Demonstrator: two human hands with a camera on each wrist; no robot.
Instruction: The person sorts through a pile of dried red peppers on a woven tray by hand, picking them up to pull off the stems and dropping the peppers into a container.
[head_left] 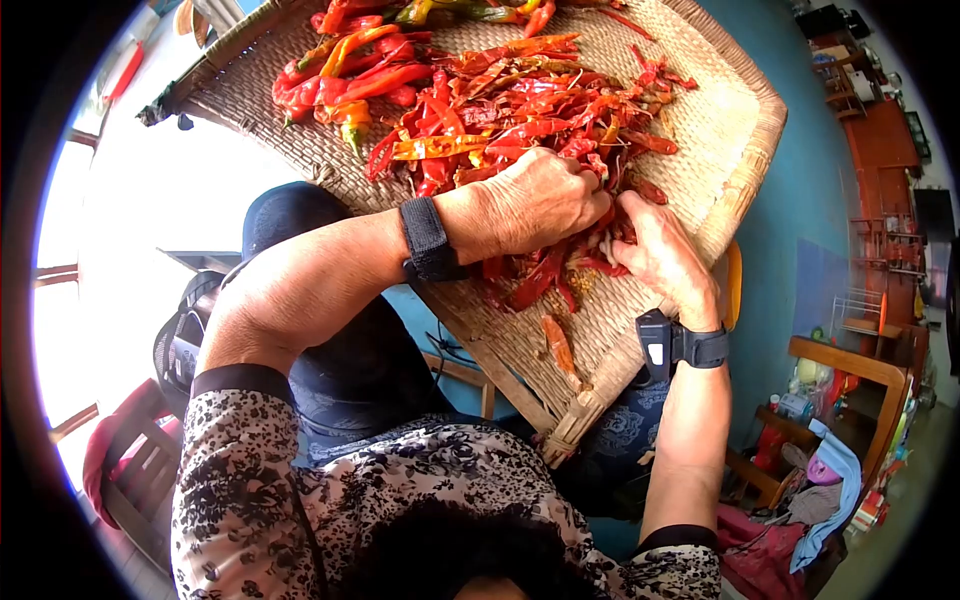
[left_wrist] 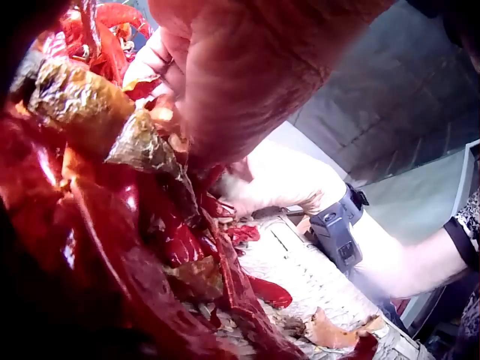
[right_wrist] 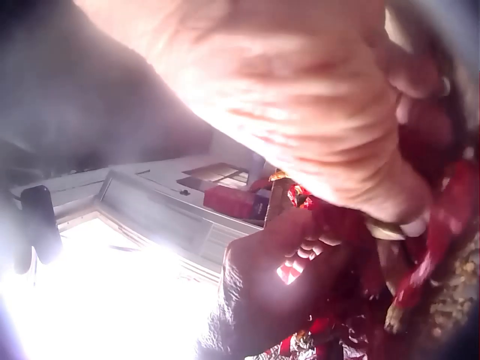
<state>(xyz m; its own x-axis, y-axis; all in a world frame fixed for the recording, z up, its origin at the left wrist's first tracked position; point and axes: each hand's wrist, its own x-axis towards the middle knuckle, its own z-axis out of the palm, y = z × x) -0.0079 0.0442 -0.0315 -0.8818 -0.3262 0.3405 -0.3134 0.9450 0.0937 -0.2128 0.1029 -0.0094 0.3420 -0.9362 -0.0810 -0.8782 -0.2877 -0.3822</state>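
Note:
A heap of dried red chili peppers (head_left: 520, 110) lies on a woven tray (head_left: 700, 130). My left hand (head_left: 545, 203) is curled at the heap's near side, gripping a red chili pepper (head_left: 603, 216). Close to its right, my right hand (head_left: 662, 255) pinches at the same pepper between thumb and fingers. In the right wrist view, a pale piece shows by the right thumb (right_wrist: 414, 225), with a red chili pepper (right_wrist: 435, 247) beside it. The left wrist view has broken, wrinkled chili skins (left_wrist: 79, 101) in front of the left palm, which partly hides the fingertips.
Fresher, plumper red chili peppers (head_left: 350, 80) lie at the tray's far left. Yellow seeds (head_left: 590, 285) and an orange-brown dried chili pepper (head_left: 560, 345) are near its front corner. The tray rests by the person's knees. A wooden chair (head_left: 850, 365) with cloths stands at right.

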